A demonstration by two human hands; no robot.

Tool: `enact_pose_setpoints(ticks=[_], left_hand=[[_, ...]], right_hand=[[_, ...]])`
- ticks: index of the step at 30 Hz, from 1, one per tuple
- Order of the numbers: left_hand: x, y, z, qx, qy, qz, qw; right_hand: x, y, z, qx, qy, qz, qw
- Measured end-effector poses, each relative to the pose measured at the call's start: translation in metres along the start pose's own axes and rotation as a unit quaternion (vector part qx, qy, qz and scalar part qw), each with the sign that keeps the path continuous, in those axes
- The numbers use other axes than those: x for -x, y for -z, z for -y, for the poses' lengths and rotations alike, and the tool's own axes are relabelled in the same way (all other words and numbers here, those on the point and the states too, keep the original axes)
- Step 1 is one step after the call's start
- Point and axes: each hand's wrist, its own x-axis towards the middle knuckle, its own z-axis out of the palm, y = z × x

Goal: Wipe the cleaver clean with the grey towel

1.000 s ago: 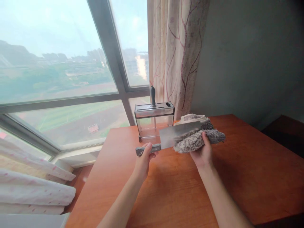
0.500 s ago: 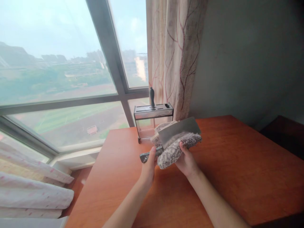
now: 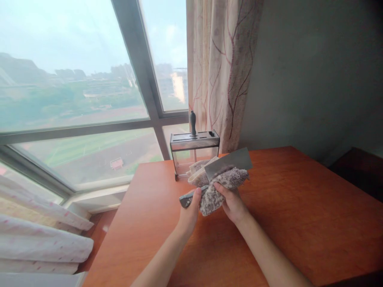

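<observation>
Steel cleaver (image 3: 229, 162), partly out of sight behind cloth (image 3: 211, 201).

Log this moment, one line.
left hand: grips dark-handled steel cleaver; right hand: holds fluffy grey-white cloth against it; beyond: silver-topped rectangular rack

A knife rack (image 3: 195, 140) stands on the reddish-brown table (image 3: 149, 211).

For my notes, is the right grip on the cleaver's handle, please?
No, the left grip holds the handle; the right grip holds cloth.
</observation>
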Motion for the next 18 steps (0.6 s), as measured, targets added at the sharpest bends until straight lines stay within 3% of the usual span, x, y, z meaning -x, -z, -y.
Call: enact_pose_setpoints(ticks=[4, 9, 14, 18], left_hand=[[-0.004, 0.006, -0.014, -0.083, -0.062, 0.019, 0.994], [-0.005, 0.009, -0.022, -0.14, -0.075, 0.05, 0.986], [-0.003, 0.006, -0.017, -0.128, -0.065, 0.019, 0.989], [-0.007, 0.009, -0.009, -0.038, -0.025, -0.032, 0.998]], right_hand=[[-0.008, 0.006, 0.001, -0.035, -0.024, -0.04, 0.998], [-0.014, 0.012, 0.001, -0.074, -0.04, -0.074, 0.994], [-0.006, 0.004, 0.005, -0.12, -0.12, 0.037, 0.985], [0.002, 0.003, 0.009, -0.137, -0.121, 0.104, 0.978]])
